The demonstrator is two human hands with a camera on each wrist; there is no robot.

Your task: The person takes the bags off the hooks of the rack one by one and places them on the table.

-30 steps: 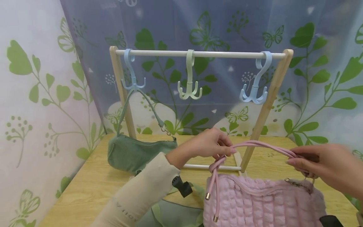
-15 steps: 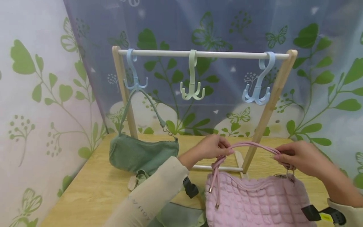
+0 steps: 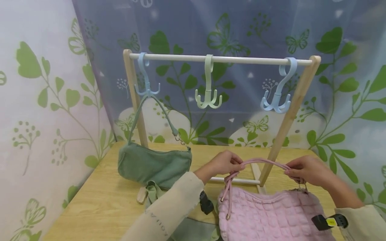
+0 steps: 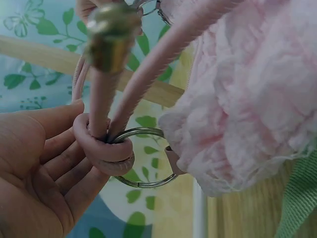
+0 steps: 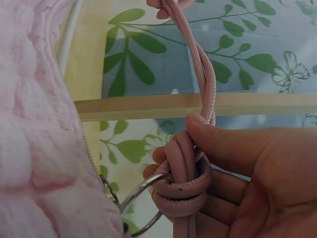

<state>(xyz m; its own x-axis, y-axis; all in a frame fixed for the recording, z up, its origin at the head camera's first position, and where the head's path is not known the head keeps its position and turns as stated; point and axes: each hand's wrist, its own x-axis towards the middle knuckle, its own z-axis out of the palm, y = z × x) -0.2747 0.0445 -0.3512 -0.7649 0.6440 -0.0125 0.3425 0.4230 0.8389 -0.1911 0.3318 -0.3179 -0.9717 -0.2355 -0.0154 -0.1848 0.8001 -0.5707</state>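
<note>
A pink quilted handbag (image 3: 268, 214) is held up by its corded handle (image 3: 263, 161) in front of the rack. My left hand (image 3: 226, 162) pinches the handle's left end between thumb and fingers, just above a knot (image 4: 101, 148) looped through a metal ring (image 4: 143, 184). At the other end, my right hand (image 3: 310, 170) grips the handle beside its knot (image 5: 183, 196), thumb along the cord. Between both hands the handle arches upward. Gold-tipped cord ends dangle on the bag's left side. The bag's lower part is cut off by the head view's bottom edge.
A wooden rack with a white rail (image 3: 232, 59) carries a blue hook (image 3: 147, 88), a pale green hook (image 3: 208, 97) and another blue hook (image 3: 277, 100). A green corduroy bag (image 3: 153, 164) hangs from the left one. Another green bag (image 3: 193, 229) lies on the wooden table (image 3: 87, 201).
My right hand has moved left, closer to my left hand, and the bag's right end has come with it. Both hands keep hold of the handle. The head view has shifted slightly.
</note>
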